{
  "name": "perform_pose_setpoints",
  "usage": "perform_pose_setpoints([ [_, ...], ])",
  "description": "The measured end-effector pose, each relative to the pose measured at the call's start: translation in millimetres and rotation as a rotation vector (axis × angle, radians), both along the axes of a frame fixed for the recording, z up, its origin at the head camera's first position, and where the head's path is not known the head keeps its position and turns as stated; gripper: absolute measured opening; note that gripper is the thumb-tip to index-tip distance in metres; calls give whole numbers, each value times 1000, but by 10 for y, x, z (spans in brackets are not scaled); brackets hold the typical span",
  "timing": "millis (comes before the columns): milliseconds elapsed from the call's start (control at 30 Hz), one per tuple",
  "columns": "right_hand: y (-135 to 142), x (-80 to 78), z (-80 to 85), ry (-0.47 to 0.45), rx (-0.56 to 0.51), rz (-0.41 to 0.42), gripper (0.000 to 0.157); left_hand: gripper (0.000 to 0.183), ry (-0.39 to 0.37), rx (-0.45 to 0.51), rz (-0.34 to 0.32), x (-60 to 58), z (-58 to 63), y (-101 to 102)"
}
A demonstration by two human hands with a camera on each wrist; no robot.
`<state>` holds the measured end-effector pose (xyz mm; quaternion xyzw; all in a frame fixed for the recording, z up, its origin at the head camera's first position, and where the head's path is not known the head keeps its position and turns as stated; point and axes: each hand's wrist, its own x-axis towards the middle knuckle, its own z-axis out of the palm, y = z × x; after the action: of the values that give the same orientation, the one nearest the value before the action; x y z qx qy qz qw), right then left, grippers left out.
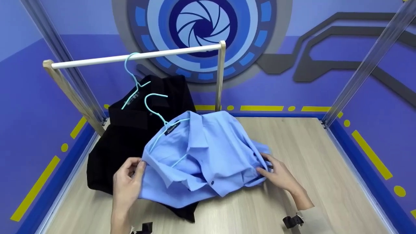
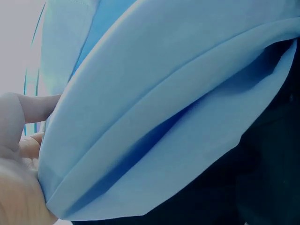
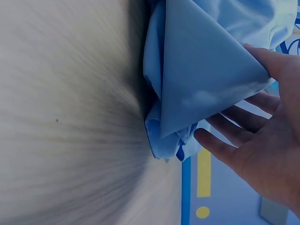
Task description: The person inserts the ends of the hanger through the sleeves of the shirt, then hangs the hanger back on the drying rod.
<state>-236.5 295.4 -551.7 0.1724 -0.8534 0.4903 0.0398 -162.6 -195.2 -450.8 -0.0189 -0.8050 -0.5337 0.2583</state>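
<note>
A light blue collared shirt (image 1: 224,143) lies spread in front of me, a mint-green hanger (image 1: 157,112) inside its neck with the hook sticking up. My left hand (image 1: 127,177) pinches the shirt's left edge between thumb and fingers. In the left wrist view, folded blue fabric (image 2: 136,93) fills most of the picture beside that hand. On the opposite side, my right hand (image 1: 276,172) holds the shirt's right side, thumb in front and fingers behind the cloth. The right wrist view shows those fingers (image 3: 225,150) spread under a blue fold (image 3: 211,70).
A black garment (image 1: 130,139) on another mint-green hanger (image 1: 130,70) hangs from the white rail (image 1: 169,52) of a wooden rack, partly behind the blue shirt. The light wood tabletop (image 1: 302,143) is bordered by blue and purple panels (image 1: 373,104).
</note>
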Motion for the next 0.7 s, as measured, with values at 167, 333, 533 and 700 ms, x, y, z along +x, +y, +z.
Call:
perform_pose_setpoints([
  [167, -19, 11, -14, -24, -15, 19, 57, 6, -9, 5, 43, 60, 56, -71],
  [333, -30, -1, -28, 8, -29, 28, 47, 7, -53, 2, 85, 111, 113, -138],
  [533, -61, -29, -27, -5, -79, 7, 38, 10, -87, -3, 144, 183, 186, -210],
  [700, -83, -9, -36, -33, -67, 9, 40, 14, -130, -9, 185, 222, 265, -254],
])
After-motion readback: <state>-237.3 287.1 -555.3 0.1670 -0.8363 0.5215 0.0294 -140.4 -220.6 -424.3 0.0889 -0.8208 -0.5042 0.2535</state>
